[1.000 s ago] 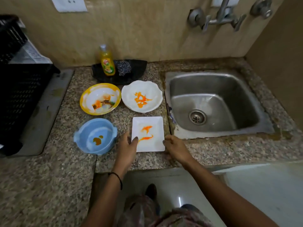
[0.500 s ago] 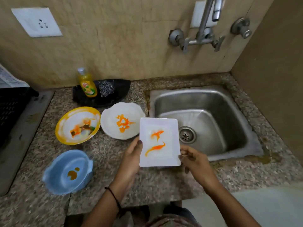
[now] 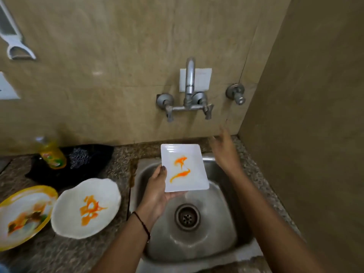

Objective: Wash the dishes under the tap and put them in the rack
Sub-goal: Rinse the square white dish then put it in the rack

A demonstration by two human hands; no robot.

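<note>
left hand point(image 3: 157, 192) gripping the orange-smeared rectangular white plate point(image 3: 185, 168) by its left edge over the steel sink point(image 3: 216, 233), right hand point(image 3: 224, 150) hovering empty, fingers loose, below the wall tap point(image 3: 190, 85), wavy white plate point(image 3: 86, 207) and yellow-rimmed plate point(image 3: 23, 215) lying on the counter point(image 3: 59, 253)

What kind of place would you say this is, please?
Probably a home kitchen: a steel sink set in a granite counter, a tap on the wall above it, a soap bottle on the counter, and the left hand holding a stained square plate over the sink.
</note>
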